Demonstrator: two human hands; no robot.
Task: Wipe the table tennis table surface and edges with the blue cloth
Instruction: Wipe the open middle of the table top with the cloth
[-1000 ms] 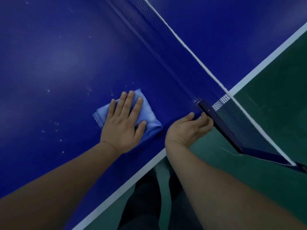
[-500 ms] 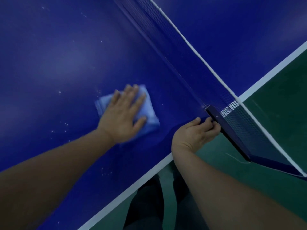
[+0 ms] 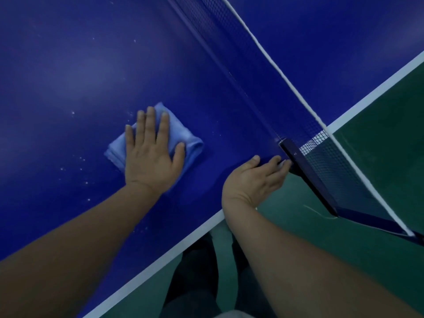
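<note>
Folded blue cloth [image 3: 183, 138] lies flat on the top of the table [image 3: 68, 65], on the half to the left of the net [image 3: 241, 65]. It sits inward from the white-lined side edge [image 3: 160, 259] and well apart from the net line. The left hand [image 3: 151, 157] presses palm-down on the cloth, covering most of it. Its fingers are straight and slightly apart, the thumb is spread to the right, and cloth shows beyond the fingertips and on both sides of the hand. The right hand [image 3: 252, 180] is at the side edge of the table, just beside the dark net bracket [image 3: 307, 177]. Its thumb lies on the top surface and its fingers are held together and bent over the edge, with the tips touching the bracket. How far the fingers reach beneath the edge cannot be told. White specks [image 3: 73, 113] are scattered on the surface left of and below the cloth, with a few more near the side edge under the left forearm. The net overhangs the side edge on its bracket, its white top band running diagonally. Green floor [image 3: 378, 180] shows beyond the side edge, and the person's dark trousers [image 3: 195, 271] show below it.
</note>
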